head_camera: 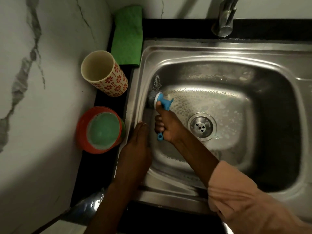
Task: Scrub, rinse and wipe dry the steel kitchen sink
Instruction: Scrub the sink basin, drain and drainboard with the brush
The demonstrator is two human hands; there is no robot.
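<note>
The steel sink [278, 68] is filmed with suds around its drain [201, 126]; the blue scrub brush [160, 105], handle running back toward the person, has its bristle head pressed on the basin's left wall, gripped by the right hand [166, 127]; the left hand [137, 146] rests flat, fingers straight, on the left rim just beside it. On the counter to the left stand 1 patterned cup [105, 73], seemingly empty, and an orange bowl [101, 130] holding greenish liquid, with a green cloth [127, 36] behind.
</note>
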